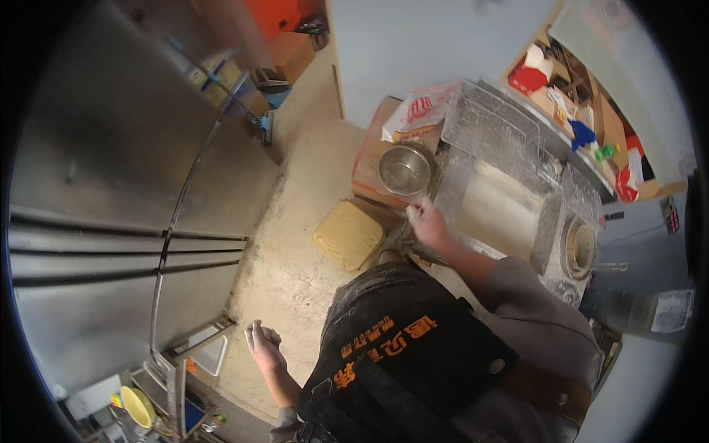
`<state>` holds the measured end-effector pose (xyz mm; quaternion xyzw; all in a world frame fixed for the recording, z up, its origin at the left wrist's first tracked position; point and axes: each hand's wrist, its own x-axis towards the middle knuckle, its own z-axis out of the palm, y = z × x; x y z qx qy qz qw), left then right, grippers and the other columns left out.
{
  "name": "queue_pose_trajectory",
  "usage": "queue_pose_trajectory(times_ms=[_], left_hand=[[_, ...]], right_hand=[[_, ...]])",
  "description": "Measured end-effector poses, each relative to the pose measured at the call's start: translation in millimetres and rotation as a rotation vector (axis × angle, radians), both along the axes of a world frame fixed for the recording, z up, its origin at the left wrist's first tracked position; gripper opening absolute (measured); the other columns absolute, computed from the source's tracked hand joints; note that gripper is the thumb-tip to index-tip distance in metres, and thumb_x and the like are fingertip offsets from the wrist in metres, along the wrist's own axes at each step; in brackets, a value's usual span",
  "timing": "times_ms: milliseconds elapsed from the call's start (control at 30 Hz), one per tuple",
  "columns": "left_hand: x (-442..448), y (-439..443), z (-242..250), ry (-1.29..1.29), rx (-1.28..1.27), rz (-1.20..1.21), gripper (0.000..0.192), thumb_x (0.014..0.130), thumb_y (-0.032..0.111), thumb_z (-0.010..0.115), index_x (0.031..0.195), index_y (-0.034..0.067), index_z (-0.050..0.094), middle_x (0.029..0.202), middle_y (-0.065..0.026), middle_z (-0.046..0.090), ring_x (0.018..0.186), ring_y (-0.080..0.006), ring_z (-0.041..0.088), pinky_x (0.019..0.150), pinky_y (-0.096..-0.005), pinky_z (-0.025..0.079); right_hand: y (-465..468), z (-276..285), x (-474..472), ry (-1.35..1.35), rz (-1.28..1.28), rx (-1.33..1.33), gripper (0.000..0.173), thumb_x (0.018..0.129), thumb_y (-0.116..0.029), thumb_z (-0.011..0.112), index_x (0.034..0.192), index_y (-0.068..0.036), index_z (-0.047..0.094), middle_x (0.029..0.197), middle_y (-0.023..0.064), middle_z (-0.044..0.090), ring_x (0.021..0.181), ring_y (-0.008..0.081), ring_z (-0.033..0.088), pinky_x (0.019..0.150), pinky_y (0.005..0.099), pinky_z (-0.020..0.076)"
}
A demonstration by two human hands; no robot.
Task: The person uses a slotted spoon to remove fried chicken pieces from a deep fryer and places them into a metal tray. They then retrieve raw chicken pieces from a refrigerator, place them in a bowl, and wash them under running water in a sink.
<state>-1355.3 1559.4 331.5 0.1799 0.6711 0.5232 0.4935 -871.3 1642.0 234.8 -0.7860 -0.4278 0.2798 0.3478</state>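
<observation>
My right hand, dusted white and slightly blurred, is by the front corner of a metal bin of white flour. Its fingers are curled, and I cannot tell whether anything is in them. Just beyond it a round metal bowl sits on a cardboard box. My left hand, also whitened, hangs low over the floor on the other side of my body. Its fingers are loosely bent, with nothing visible in them. A black apron with orange writing covers my front.
A yellow-topped stool stands on the floor ahead. Wire baskets and a printed plastic bag lie behind the flour bin; a round sieve is at its right. Steel refrigerator doors line the left. A yellow basin is low left.
</observation>
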Motion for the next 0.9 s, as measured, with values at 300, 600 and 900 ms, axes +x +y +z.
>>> queue_pose_trajectory(times_ms=[300,600,900], left_hand=[[96,51,25,0.153,-0.099,-0.212,0.014,0.108,0.021,0.058,0.104,0.008,0.054,0.067,0.0012,0.040,0.056,-0.0119,0.041,0.054,-0.0302,0.036],[102,-64,44,0.275,-0.330,0.252,0.012,0.105,0.024,0.062,0.105,0.012,0.059,0.073,0.0015,0.046,0.062,-0.0119,0.047,0.056,-0.0279,0.040],[128,-82,46,0.284,-0.288,0.286,0.016,0.107,0.022,0.059,0.103,0.007,0.055,0.068,0.0019,0.041,0.056,-0.0092,0.043,0.051,-0.0268,0.036]], right_hand=[[139,-166,68,0.948,-0.371,-0.662,0.054,0.102,-0.044,0.065,0.143,-0.010,0.054,0.117,0.0114,0.067,0.087,0.0315,0.067,0.075,0.0410,0.0574],[151,-323,104,1.157,-0.974,-0.542,0.029,0.104,-0.018,0.060,0.131,-0.010,0.053,0.100,0.0089,0.052,0.081,0.0210,0.048,0.072,0.0355,0.0479],[167,-299,94,0.860,-0.792,-0.474,0.035,0.102,-0.018,0.061,0.132,0.001,0.062,0.104,0.0156,0.068,0.092,0.0302,0.065,0.091,0.0422,0.0560]])
